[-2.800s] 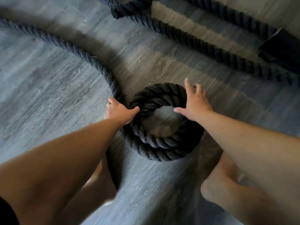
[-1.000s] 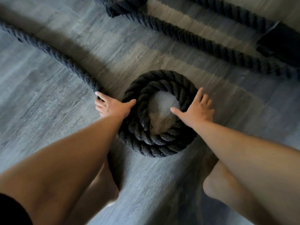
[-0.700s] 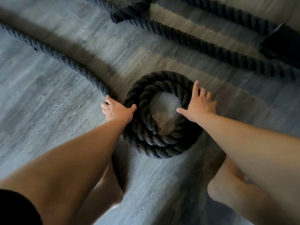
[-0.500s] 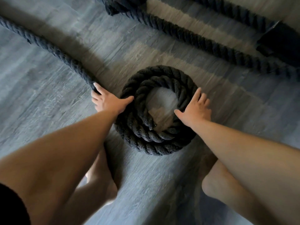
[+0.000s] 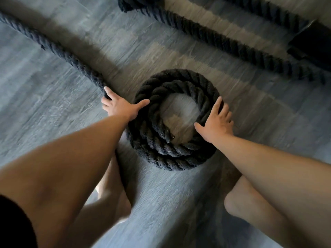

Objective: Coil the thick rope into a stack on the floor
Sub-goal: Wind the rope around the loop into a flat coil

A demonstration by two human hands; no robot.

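Note:
A thick black rope lies wound into a round coil [image 5: 172,154] of stacked turns on the grey wood floor, with a bare hole in its middle. The loose length of rope [image 5: 59,52] runs from the upper left down to the coil's left side. My left hand [image 5: 121,107] grips this length where it meets the coil, thumb pressed on the coil's left rim. My right hand [image 5: 215,122] lies flat on the coil's right side, fingers spread over the top turn. The rope's frayed end sits on the inner edge of the coil.
More of the black rope [image 5: 232,45] stretches diagonally across the floor at the top right. A dark object [image 5: 311,43] sits at the right edge. My bare knees [image 5: 238,203] are at the bottom, close to the coil.
The left hand has kept sliding the loose length around the coil's left side, back and forth. The right hand stays pressed on the right rim. The coil sits in the same place.

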